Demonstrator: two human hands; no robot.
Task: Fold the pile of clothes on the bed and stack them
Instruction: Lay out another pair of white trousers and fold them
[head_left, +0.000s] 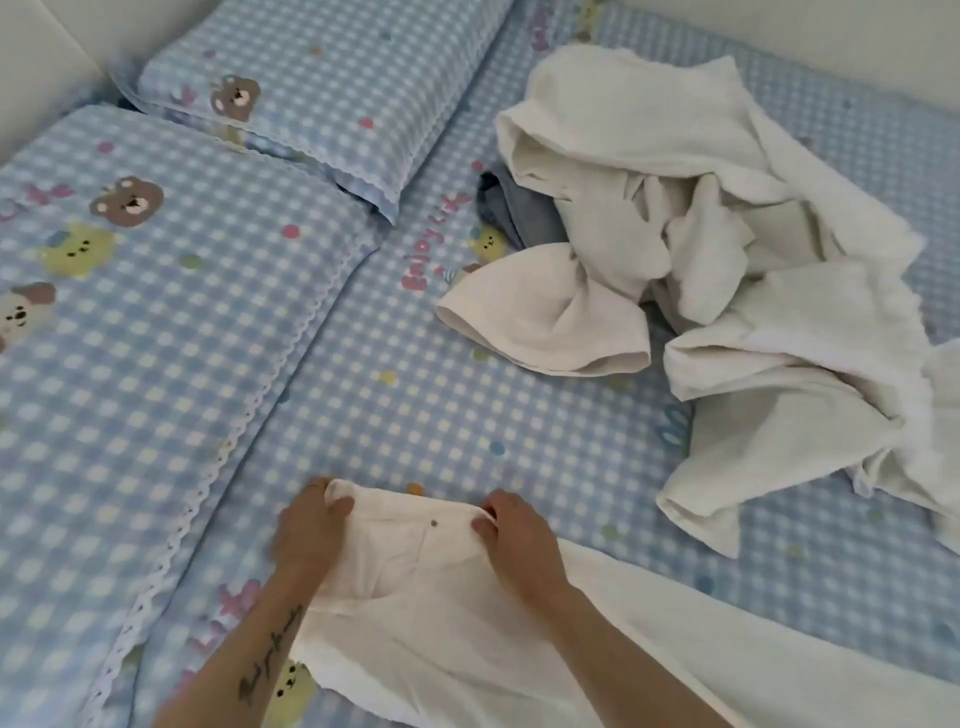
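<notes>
Bed (415, 405) covered in a blue checked sheet with bear prints. White trousers (415, 597) lie flat on the bed at its near edge, waistband toward the pile, one leg running off to the right along the near side.

Left hand (306, 525): grip closed on the left end of the waistband, thumb on top and fingers curled round the cloth. Right hand (511, 530): grip closed on the right end of the waistband, thumb pinching the band. A small dark button shows on the waistband between the two hands.

Pile of clothes (701, 234): unfolded, mostly white, on the bed beyond and to the right of the trousers, well apart from them. A blue-grey garment (511, 205) shows at the pile's left edge, partly under the white cloth.

Two pillows (156, 312) lie left of the pile, in matching checked cases.
</notes>
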